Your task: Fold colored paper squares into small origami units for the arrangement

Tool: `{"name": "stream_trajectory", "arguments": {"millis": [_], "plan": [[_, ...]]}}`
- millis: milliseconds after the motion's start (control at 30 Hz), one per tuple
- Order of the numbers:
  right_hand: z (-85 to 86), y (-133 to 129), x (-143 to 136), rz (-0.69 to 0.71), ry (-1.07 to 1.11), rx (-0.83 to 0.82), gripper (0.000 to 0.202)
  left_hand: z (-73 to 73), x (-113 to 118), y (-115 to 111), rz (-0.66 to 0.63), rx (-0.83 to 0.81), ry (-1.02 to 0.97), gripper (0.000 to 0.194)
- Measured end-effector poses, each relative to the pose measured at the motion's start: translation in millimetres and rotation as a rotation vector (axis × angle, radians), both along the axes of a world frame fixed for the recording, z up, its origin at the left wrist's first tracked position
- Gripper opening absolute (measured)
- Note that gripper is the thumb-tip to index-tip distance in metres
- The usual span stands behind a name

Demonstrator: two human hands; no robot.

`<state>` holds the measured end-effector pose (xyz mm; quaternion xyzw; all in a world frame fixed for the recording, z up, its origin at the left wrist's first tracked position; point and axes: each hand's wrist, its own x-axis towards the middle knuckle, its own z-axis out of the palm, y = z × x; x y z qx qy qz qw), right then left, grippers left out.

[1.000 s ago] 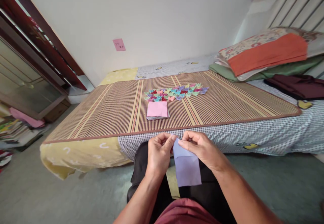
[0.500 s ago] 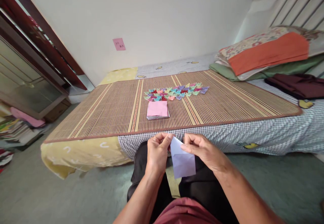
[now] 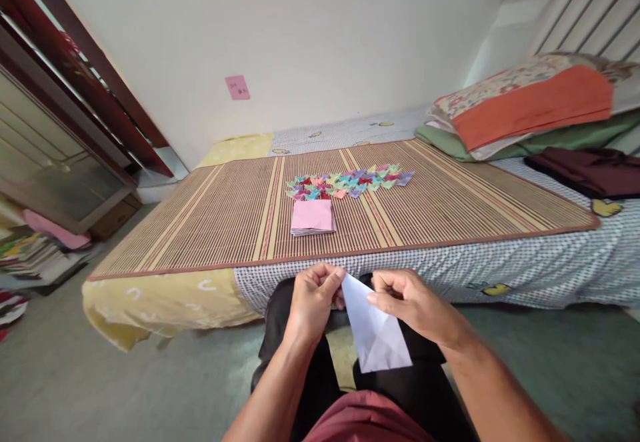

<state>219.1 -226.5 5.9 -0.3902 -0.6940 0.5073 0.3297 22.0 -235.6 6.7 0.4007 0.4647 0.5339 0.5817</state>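
A creased sheet of pale lavender paper (image 3: 380, 342) hangs above my lap between both hands. Its top left corner is pinched by my left hand (image 3: 316, 299), thumb on top. My right hand (image 3: 407, 302) grips the paper's upper right edge between thumb and curled fingers. The lower part of the sheet hangs free, with fold lines across it. Ahead on the woven mat (image 3: 215, 222) lies a stack of paper squares (image 3: 312, 215), pink on top. Just behind the stack stand rows of small folded paper pieces (image 3: 350, 182) in many colours.
The mat covers a bed with a checked sheet (image 3: 450, 272) hanging over its front edge. Folded bedding with an orange band (image 3: 535, 105) and a dark maroon cloth (image 3: 590, 169) lie at the right. A pink note (image 3: 237, 87) is on the wall. Books (image 3: 30, 259) are piled at the left.
The paper has swung out to the lower right and shows a longer, more unfolded face. My right hand has moved slightly right and down. My left hand keeps its pinch.
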Motion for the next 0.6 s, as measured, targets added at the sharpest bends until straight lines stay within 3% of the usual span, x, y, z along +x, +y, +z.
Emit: {"name": "stream_trajectory", "arguments": {"millis": [233, 600], "plan": [[9.0, 1, 9, 0.071, 0.001, 0.007, 0.047, 9.0, -4, -3, -0.14, 0.027, 0.04, 0.049], [5.4, -1, -5, 0.122, 0.144, -0.115, 0.049, 21.6, 2, -7, -0.177, 0.085, 0.118, 0.048]]}}
